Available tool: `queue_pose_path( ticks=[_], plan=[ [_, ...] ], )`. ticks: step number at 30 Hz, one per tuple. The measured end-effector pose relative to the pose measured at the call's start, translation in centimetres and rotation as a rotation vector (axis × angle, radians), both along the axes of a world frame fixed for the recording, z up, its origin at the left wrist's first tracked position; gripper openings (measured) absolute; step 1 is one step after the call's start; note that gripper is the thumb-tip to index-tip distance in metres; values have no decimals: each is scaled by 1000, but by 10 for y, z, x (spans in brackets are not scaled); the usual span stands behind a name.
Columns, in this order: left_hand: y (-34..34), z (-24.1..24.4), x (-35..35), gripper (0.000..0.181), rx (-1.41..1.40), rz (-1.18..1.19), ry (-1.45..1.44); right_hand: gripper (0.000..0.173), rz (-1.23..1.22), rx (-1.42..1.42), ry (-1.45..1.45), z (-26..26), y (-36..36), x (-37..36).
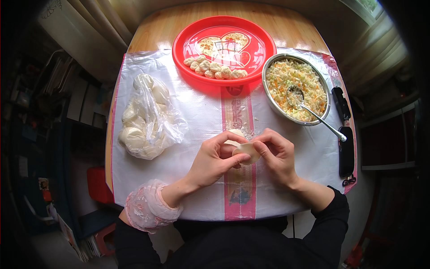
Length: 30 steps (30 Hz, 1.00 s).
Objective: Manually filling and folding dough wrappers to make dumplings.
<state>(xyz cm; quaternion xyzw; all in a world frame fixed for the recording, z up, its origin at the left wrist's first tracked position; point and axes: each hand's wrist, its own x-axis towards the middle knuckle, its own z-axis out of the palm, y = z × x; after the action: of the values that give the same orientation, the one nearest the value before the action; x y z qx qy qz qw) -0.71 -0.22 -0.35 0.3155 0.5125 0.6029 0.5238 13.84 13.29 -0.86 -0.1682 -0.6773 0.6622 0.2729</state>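
Observation:
Between both hands, a small round dough wrapper (248, 152) is held up over the plastic-covered table. My left hand (216, 158) pinches its left edge between thumb and fingers. At the right edge, the thumb and fingertips of my right hand (276, 153) grip the same wrapper. Another pale piece of dough (236, 132) lies just beyond my left fingers, partly hidden by them. Loose flour is scattered on the sheet around it. A steel bowl (267, 92) of shredded vegetable filling (285, 72) stands to the right, with a metal spoon (317, 117) resting in it.
At the back is a red plastic tray (258, 72) with several pleated dumplings (215, 67) along its near side. A clear plastic bag (153, 124) of round dough pieces lies on the left. Two black objects (346, 151) sit along the table's right edge.

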Motion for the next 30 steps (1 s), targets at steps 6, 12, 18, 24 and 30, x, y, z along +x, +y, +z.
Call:
queue_pose_path(
  ticks=[6,12,18,24,30],
  plan=[
    [-1,1,4,33,2,8,107,3,121,143,-65,0,1,-1],
    [0,3,4,35,-34,5,113,4,21,106,-49,-1,1,-1],
    [-1,-8,7,38,35,26,187,4,142,187,-93,8,0,-2],
    [0,1,5,37,-11,8,190,7,27,51,-61,2,3,1],
    [1,0,3,24,4,99,15,12,27,-159,-82,6,2,2]
  ],
)
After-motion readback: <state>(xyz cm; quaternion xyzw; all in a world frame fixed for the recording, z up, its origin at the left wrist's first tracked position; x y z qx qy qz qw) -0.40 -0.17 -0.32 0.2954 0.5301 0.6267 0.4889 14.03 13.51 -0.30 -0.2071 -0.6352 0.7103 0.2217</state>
